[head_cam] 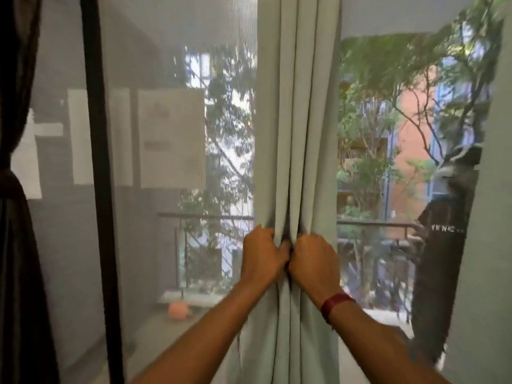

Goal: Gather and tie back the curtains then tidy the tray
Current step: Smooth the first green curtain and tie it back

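A pale grey-green curtain (297, 120) hangs in folds down the middle of the view. My left hand (263, 252) grips its folds from the left side at about waist height. My right hand (313, 257), with a dark red band on its wrist, grips the folds right beside it, knuckles touching. A dark brown curtain (16, 245) hangs at the far left, cinched by a tie at mid height. No tray is in view.
A sheer mesh screen (166, 134) with a black vertical frame bar (99, 176) covers the left window. A balcony railing (205, 216) and a pink ball (178, 310) lie beyond. Another pale curtain panel (487, 245) fills the right edge.
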